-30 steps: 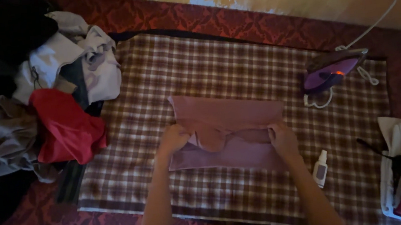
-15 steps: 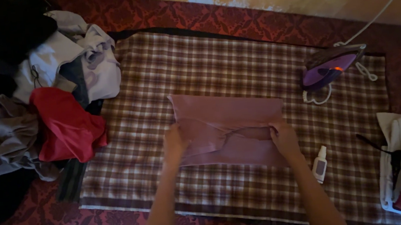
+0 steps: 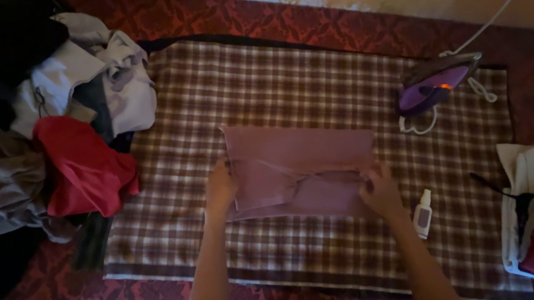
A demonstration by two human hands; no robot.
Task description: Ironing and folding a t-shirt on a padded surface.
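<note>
At the centre of the checked ironing cloth (image 3: 274,90) lies the folded mauve garment (image 3: 302,166), judged light, limp and slip-prone, with the left hand (image 3: 220,189) and right hand (image 3: 380,191) each pinching an end edge, the soundest grip.

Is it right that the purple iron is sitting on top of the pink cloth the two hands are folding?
No. The head view shows the purple iron standing apart on the checked blanket, up to the right. The left hand and right hand do hold the pink cloth.
</note>
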